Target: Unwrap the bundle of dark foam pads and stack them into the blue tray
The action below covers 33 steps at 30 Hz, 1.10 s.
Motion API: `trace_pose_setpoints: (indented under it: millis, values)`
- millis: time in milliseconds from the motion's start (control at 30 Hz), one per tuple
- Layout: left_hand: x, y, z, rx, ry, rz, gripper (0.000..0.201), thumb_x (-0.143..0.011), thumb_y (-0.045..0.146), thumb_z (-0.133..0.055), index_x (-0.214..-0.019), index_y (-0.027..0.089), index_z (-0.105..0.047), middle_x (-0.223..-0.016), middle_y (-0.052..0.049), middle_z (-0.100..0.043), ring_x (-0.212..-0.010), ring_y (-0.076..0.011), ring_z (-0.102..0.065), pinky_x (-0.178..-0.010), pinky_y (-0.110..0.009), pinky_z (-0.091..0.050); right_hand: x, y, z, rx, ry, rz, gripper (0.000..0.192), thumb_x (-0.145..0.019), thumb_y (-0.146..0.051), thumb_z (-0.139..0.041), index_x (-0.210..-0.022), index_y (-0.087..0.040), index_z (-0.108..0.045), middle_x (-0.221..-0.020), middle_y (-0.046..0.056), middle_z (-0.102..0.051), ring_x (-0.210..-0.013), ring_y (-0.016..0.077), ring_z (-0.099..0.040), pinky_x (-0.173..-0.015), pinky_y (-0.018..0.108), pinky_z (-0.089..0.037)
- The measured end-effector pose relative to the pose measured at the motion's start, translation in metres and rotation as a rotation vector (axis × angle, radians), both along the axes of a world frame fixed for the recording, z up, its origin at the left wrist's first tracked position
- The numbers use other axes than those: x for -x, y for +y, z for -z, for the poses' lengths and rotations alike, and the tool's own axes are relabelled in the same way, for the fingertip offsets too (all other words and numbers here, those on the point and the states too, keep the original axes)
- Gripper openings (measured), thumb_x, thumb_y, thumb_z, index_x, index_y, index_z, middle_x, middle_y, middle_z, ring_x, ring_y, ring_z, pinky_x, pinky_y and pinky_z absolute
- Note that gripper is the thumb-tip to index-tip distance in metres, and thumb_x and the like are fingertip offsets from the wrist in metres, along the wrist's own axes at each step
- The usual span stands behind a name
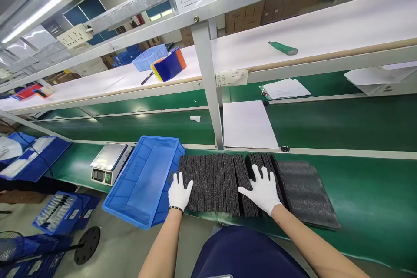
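A row of dark foam sheets point(215, 182) stands on edge at the near table edge, pressed between the spread left hand point(179, 192) and spread right hand point(262, 189). If pressure is uneven, sheets may topple or slide off the edge.

Bright, even light comes from fluorescent tubes point(31, 19) at the upper left of the frame. Glare whitens the white upper shelf point(325, 30). Shadows are soft. Straight rails bow toward the edges; focus is sharp.
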State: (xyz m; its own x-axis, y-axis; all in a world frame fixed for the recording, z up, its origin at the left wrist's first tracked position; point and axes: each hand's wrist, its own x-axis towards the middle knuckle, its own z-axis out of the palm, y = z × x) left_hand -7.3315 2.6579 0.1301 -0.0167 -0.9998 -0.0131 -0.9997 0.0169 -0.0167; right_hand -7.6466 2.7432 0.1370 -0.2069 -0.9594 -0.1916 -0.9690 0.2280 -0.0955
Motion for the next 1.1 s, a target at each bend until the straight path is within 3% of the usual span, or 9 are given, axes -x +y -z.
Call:
trace_pose_setpoints:
  millis: [233,400,467,533,633,767,900,1100]
  values:
    - [-0.003,-0.001,0.002,-0.008,0.04,-0.014,0.068,-0.092,0.054,-0.036,-0.145,0.012,-0.039,-0.152,-0.019,-0.036,-0.123,-0.0307,-0.054,-0.098,-0.04,-0.046,0.014,0.007,0.006,0.036,0.078,0.006,0.07,-0.082,-0.074,-0.037,-0.112,-0.022,-0.073,-0.156,0.009,-0.029,-0.139,0.0431,-0.022,-0.112,0.057,-0.011]
    - [-0.002,-0.001,-0.001,-0.001,0.022,-0.002,0.068,-0.092,0.054,-0.036,-0.144,0.01,-0.041,-0.152,-0.02,-0.037,-0.122,-0.0303,-0.054,-0.096,-0.039,-0.047,0.013,0.012,0.01,0.136,0.165,0.059,0.071,-0.081,-0.052,-0.049,-0.139,-0.012,-0.051,-0.15,0.017,-0.036,-0.136,0.0416,-0.028,-0.111,0.057,-0.014]
    - [-0.001,0.0,-0.002,0.01,0.024,0.008,0.068,-0.093,0.053,-0.037,-0.144,0.009,-0.041,-0.151,-0.021,-0.037,-0.122,-0.0302,-0.054,-0.096,-0.038,-0.047,0.009,0.012,0.009,0.166,0.153,0.014,0.063,-0.081,-0.038,-0.049,-0.141,-0.018,-0.049,-0.15,0.014,-0.038,-0.134,0.04,-0.032,-0.11,0.056,-0.016]
    - [-0.001,0.0,-0.002,0.014,0.026,0.013,0.067,-0.093,0.052,-0.037,-0.144,0.009,-0.042,-0.151,-0.021,-0.037,-0.121,-0.0302,-0.055,-0.096,-0.038,-0.047,0.002,0.009,0.005,0.166,0.099,-0.067,0.052,-0.082,-0.03,-0.047,-0.133,-0.026,-0.059,-0.151,0.011,-0.038,-0.134,0.0395,-0.032,-0.109,0.057,-0.016]
    - [-0.001,0.0,-0.002,0.015,0.024,0.012,0.067,-0.093,0.052,-0.038,-0.144,0.009,-0.042,-0.151,-0.021,-0.037,-0.121,-0.0304,-0.055,-0.096,-0.038,-0.047,-0.016,0.0,-0.003,0.119,-0.005,-0.09,0.042,-0.089,-0.042,-0.041,-0.111,-0.024,-0.073,-0.153,0.01,-0.035,-0.137,0.0404,-0.027,-0.111,0.056,-0.011]
    - [0.001,0.001,-0.002,0.002,0.021,0.006,0.067,-0.092,0.052,-0.039,-0.144,0.01,-0.041,-0.15,-0.021,-0.038,-0.124,-0.0305,-0.053,-0.098,-0.038,-0.046,-0.041,-0.015,-0.009,0.033,-0.054,-0.041,0.072,-0.083,-0.075,-0.035,-0.092,-0.018,-0.078,-0.155,0.011,-0.029,-0.141,0.0431,-0.018,-0.114,0.057,-0.006]
    - [0.003,0.002,-0.003,-0.004,0.017,-0.001,0.067,-0.093,0.054,-0.036,-0.144,0.011,-0.041,-0.15,-0.019,-0.039,-0.124,-0.0295,-0.053,-0.097,-0.039,-0.047,-0.054,-0.022,-0.007,0.028,-0.052,-0.009,0.082,-0.079,-0.081,-0.035,-0.097,-0.013,-0.077,-0.156,0.015,-0.026,-0.14,0.0457,-0.016,-0.114,0.057,-0.005]
    - [0.001,0.001,-0.004,0.014,0.002,0.014,0.066,-0.093,0.053,-0.038,-0.144,0.011,-0.042,-0.15,-0.02,-0.04,-0.123,-0.029,-0.054,-0.096,-0.037,-0.048,-0.044,-0.016,0.001,0.079,-0.014,-0.03,0.075,-0.082,-0.077,-0.037,-0.097,-0.015,-0.077,-0.155,0.013,-0.03,-0.139,0.0441,-0.021,-0.113,0.056,-0.009]
